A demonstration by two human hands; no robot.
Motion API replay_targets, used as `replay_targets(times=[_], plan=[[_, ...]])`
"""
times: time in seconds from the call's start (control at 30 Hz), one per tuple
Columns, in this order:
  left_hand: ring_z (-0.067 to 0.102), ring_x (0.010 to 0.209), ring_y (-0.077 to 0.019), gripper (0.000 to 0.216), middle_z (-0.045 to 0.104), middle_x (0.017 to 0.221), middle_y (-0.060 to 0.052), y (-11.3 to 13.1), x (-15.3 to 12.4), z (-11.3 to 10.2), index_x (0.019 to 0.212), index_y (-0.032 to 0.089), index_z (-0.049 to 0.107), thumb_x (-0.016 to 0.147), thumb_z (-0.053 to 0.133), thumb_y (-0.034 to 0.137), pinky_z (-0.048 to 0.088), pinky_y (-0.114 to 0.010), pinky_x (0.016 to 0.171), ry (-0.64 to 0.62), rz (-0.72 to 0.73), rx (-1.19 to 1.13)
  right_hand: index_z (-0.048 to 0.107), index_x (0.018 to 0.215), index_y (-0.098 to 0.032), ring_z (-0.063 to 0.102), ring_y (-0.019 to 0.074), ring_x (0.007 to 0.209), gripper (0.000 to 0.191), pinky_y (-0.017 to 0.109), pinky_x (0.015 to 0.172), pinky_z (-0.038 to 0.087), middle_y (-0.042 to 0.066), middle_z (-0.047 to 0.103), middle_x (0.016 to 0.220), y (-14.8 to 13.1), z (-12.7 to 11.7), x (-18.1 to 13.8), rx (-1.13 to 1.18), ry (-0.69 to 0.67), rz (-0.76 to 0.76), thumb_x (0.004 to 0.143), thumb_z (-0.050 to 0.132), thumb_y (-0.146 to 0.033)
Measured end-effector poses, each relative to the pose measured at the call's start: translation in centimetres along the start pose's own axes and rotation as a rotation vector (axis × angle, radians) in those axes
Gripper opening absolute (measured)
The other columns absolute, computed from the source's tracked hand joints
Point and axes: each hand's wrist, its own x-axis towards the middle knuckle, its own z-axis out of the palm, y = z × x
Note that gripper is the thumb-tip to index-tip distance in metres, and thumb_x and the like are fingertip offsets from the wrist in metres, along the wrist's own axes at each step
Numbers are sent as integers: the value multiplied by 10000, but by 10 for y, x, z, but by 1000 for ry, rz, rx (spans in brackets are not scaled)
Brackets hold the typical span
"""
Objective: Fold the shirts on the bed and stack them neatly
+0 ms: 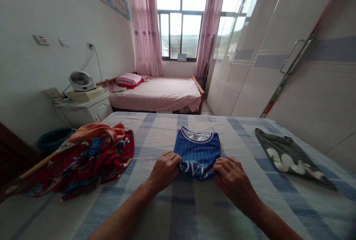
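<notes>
A blue basketball jersey (198, 151) with a white-trimmed round neck and white lettering lies folded into a compact shape on the checked bedsheet (183, 210). Its neck points away from me, and its near edge looks rolled or bent under. My left hand (166, 169) pinches the jersey's near left corner between thumb and fingers. At the near right corner, my right hand (232, 175) grips the cloth the same way. Some fingertips are hidden against the fabric.
A dark grey garment (292, 154) with a white print lies flat on the right. Heaped at the left are red patterned cloth (94, 162) and an orange cloth (97, 132). Beyond stand a pink-covered bed (158, 93), a nightstand (89, 112) with a fan (81, 80), and a wardrobe (250, 73).
</notes>
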Motion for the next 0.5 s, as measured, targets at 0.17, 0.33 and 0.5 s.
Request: replay_targets(times=[0.17,0.33,0.5], plan=[[562,851,-179,368,623,862,-33,6,2,0,1050,208,582,747,457,41,371,-411,994,3,109,83,601,843,-202,576,199,878,175,356,823,385,42,644,884,7,-21,-8,-209,12,19,811,476,-82],[500,1125,-256,547,562,1194,-96,16,1,5,1232,226,509,699,585,127,313,-496,1033,-61,212,99,620,814,-221,563,179,659,208,298,611,388,35,595,740,-1,-4,-32,-295,-99,172,838,432,-135],[580,1060,-220,364,641,1136,-65,19,7,13,1196,234,541,836,513,187,433,-406,939,-64,181,40,592,906,-246,576,149,573,155,266,538,382,-4,626,731,-12,-10,-28,98,-118,658,848,488,-344]])
